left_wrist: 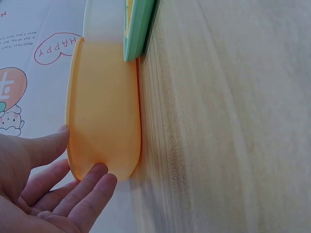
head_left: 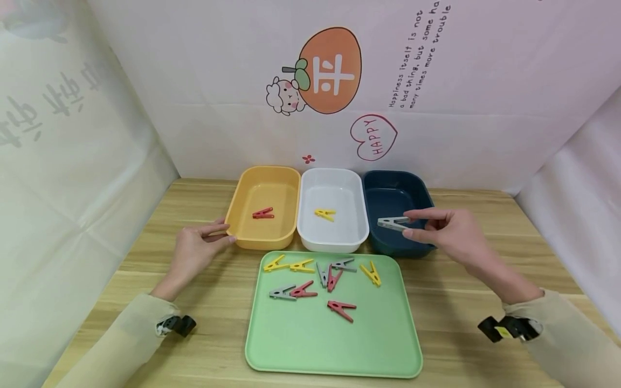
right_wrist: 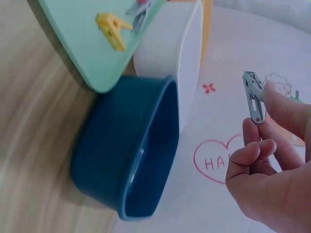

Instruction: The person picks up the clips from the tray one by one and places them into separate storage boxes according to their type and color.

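Against left hand [head_left: 196, 249], orange bin [head_left: 269, 188], red clip [head_left: 262, 214] inside

Printed backdrop [head_left: 218, 70] with 1 red heart [head_left: 373, 137].

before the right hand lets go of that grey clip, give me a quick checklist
- Right hand grips the grey clip: ok, pinched between thumb and fingers
- Grey clip over the navy bin: ok in the head view
- Grey clip apart from that bin: ok, right wrist view shows a gap
- Nothing else in navy bin: cannot tell, floor partly hidden
- Left hand touches the yellow bin: ok
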Demonstrator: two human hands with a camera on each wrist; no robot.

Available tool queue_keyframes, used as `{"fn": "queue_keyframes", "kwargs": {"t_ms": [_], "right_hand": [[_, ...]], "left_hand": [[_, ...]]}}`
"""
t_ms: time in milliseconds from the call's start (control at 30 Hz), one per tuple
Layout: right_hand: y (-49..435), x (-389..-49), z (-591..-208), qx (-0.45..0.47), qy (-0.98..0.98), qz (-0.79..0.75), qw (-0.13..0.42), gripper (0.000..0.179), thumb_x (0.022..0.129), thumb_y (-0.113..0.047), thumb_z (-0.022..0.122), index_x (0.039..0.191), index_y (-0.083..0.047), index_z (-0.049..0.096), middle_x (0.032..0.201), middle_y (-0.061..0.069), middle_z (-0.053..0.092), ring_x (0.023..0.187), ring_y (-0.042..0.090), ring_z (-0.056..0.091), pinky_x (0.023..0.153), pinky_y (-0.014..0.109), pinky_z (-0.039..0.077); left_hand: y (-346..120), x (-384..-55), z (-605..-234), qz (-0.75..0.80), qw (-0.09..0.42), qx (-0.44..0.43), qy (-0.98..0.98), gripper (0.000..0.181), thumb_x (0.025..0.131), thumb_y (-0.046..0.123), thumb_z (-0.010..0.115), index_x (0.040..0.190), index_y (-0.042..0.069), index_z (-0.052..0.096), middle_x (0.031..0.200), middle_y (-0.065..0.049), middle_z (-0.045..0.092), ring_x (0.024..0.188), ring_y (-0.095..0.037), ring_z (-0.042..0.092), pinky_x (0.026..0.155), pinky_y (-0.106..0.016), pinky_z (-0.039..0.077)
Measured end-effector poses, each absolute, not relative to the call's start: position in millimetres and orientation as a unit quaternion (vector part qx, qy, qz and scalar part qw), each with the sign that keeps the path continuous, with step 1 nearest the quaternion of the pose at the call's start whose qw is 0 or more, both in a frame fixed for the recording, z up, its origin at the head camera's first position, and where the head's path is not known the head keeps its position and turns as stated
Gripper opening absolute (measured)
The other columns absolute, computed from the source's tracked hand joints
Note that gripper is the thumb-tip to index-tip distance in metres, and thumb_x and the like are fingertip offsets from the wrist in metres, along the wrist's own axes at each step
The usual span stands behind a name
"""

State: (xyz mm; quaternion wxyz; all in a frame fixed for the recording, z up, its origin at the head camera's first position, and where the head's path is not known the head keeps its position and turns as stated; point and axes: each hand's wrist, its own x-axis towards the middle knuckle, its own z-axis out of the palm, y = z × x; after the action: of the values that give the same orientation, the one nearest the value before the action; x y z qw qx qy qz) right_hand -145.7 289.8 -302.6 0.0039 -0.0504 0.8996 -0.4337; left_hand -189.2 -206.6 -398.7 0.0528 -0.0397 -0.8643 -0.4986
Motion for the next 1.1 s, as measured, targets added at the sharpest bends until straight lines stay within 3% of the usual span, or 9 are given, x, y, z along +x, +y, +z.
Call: {"fn": "queue_keyframes", "kwargs": {"t_ms": [233, 400, 533, 700, 833, 933, 1100], "right_hand": [[300.3, -164.7, -289.4, -0.043, 0.912, -0.408, 0.006, 0.049, 0.092, -0.029, 0.086, 0.131, -0.002, 0.074, 0.068, 0.001, 0.042, 0.063, 0.021, 0.041, 0.049, 0.035, 0.029], [303.0, -182.1, -280.6, -0.030, 0.928, -0.371, 0.018, 0.051, 0.093, -0.035, 0.084, 0.133, -0.006, 0.073, 0.077, 0.006, 0.047, 0.076, 0.026, 0.044, 0.054, 0.035, 0.031], [302.6, -196.3, -281.5, -0.018, 0.934, -0.354, 0.047, 0.055, 0.094, -0.039, 0.083, 0.138, -0.008, 0.071, 0.105, 0.013, 0.060, 0.091, 0.029, 0.045, 0.066, 0.035, 0.038], [305.9, -215.4, -289.4, -0.018, 0.934, -0.350, 0.066, 0.057, 0.094, -0.036, 0.082, 0.140, -0.006, 0.069, 0.134, 0.022, 0.059, 0.102, 0.033, 0.047, 0.082, 0.040, 0.044], [309.8, -228.8, -297.1, -0.017, 0.934, -0.350, 0.072, 0.057, 0.095, -0.032, 0.082, 0.141, -0.003, 0.067, 0.141, 0.027, 0.058, 0.119, 0.039, 0.048, 0.098, 0.052, 0.047], [312.0, -237.4, -301.9, -0.012, 0.935, -0.348, 0.073, 0.057, 0.095, -0.032, 0.082, 0.141, -0.002, 0.067, 0.145, 0.028, 0.056, 0.134, 0.045, 0.044, 0.108, 0.063, 0.042], [314.6, -249.3, -307.1, -0.020, 0.940, -0.334, 0.073, 0.054, 0.096, -0.030, 0.081, 0.139, 0.001, 0.067, 0.145, 0.029, 0.058, 0.142, 0.049, 0.040, 0.113, 0.067, 0.037]], "left_hand": [[-206.2, -189.2, -398.4, -0.503, 0.049, -0.037, -0.862, 0.040, 0.092, 0.015, 0.085, 0.125, -0.004, 0.074, 0.144, -0.018, 0.061, 0.108, -0.034, 0.074, 0.076, -0.022, 0.061], [-206.9, -190.0, -398.5, -0.505, 0.052, -0.040, -0.861, 0.039, 0.092, 0.014, 0.085, 0.125, -0.004, 0.074, 0.143, -0.018, 0.061, 0.109, -0.034, 0.074, 0.077, -0.022, 0.061], [-207.1, -190.3, -399.0, -0.505, 0.050, -0.037, -0.861, 0.039, 0.092, 0.015, 0.085, 0.125, -0.003, 0.074, 0.144, -0.018, 0.061, 0.109, -0.034, 0.074, 0.077, -0.021, 0.061], [-207.1, -190.2, -399.7, -0.506, 0.047, -0.037, -0.860, 0.039, 0.093, 0.015, 0.085, 0.125, -0.003, 0.074, 0.145, -0.018, 0.061, 0.109, -0.034, 0.074, 0.076, -0.022, 0.061], [-207.1, -190.3, -399.8, -0.505, 0.046, -0.035, -0.861, 0.039, 0.093, 0.016, 0.084, 0.125, -0.003, 0.074, 0.145, -0.018, 0.061, 0.109, -0.034, 0.074, 0.076, -0.021, 0.061], [-207.1, -190.4, -399.3, -0.502, 0.047, -0.035, -0.863, 0.039, 0.093, 0.016, 0.085, 0.125, -0.003, 0.075, 0.145, -0.018, 0.061, 0.109, -0.034, 0.074, 0.076, -0.021, 0.061], [-207.2, -190.7, -399.0, -0.501, 0.048, -0.035, -0.864, 0.039, 0.092, 0.017, 0.085, 0.125, -0.003, 0.075, 0.144, -0.018, 0.061, 0.108, -0.034, 0.074, 0.076, -0.022, 0.061]]}}
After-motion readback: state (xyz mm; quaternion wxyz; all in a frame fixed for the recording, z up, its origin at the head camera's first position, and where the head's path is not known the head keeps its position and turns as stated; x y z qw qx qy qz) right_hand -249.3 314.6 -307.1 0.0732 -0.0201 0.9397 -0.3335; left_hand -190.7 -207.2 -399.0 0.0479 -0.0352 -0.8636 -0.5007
